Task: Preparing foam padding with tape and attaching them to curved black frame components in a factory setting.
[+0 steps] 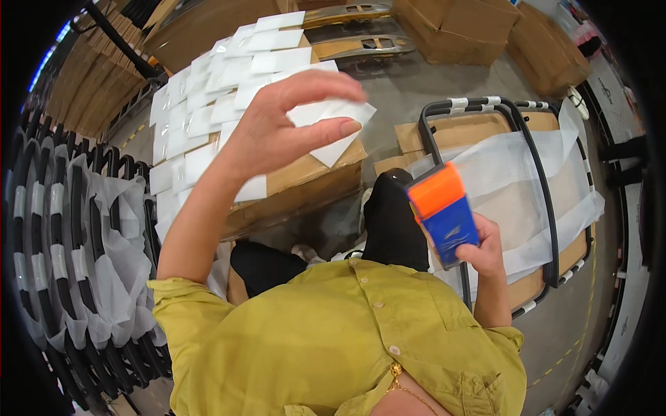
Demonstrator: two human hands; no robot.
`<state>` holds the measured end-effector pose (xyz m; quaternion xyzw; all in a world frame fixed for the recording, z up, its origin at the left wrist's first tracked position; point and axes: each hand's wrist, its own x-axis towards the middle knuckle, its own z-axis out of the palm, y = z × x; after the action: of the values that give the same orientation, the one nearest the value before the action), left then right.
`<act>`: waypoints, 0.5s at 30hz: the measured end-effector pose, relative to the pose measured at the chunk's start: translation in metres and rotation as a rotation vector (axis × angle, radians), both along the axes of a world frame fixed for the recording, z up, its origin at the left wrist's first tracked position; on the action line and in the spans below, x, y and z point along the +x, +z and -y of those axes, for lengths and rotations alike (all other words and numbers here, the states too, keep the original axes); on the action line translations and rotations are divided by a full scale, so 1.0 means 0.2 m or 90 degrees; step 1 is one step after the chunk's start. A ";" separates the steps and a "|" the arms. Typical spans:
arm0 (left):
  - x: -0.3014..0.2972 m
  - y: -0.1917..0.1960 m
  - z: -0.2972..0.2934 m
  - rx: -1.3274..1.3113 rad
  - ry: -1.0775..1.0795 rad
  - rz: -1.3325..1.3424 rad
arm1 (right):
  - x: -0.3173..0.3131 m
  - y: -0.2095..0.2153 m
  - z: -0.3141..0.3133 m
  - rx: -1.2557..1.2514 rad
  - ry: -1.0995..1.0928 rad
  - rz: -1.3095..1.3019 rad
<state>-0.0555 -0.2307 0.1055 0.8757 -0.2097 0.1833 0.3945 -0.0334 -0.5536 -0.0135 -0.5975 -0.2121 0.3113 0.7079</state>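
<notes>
My left hand (281,128) is raised over a cardboard box (305,187) and pinches a small white foam pad (333,128) between thumb and fingers. Rows of the same white pads (208,104) lie spread over the box top. My right hand (482,246) grips a blue and orange tape dispenser (444,211), held upright near my knee. A black metal frame (485,107) wrapped in thin white foam sheet (534,173) lies on cardboard just past the right hand.
A stack of black frames with white wrapping (83,236) leans at the left. Brown cartons (472,28) stand at the back, beside metal parts (354,45). Grey floor (569,333) with a dashed yellow line runs to the right.
</notes>
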 end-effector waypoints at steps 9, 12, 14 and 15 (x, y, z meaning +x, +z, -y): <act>-0.29 -0.27 0.34 0.079 -0.064 0.000 | -0.12 -0.35 0.04 -0.307 0.046 0.435; -0.36 -0.44 0.40 0.033 -0.106 -0.046 | -0.12 -0.40 0.10 -0.478 0.324 0.253; -0.37 -0.43 0.39 0.033 -0.101 -0.029 | 0.04 -0.28 0.11 -0.384 0.421 0.217; -0.38 -0.43 0.39 0.037 -0.097 -0.015 | 0.15 -0.21 0.09 -0.323 0.437 0.216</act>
<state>-0.1308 -0.3092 0.0203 0.8703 -0.2760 0.1367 0.3844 -0.0040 -0.5719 -0.0551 -0.6895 -0.4279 0.4675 0.3506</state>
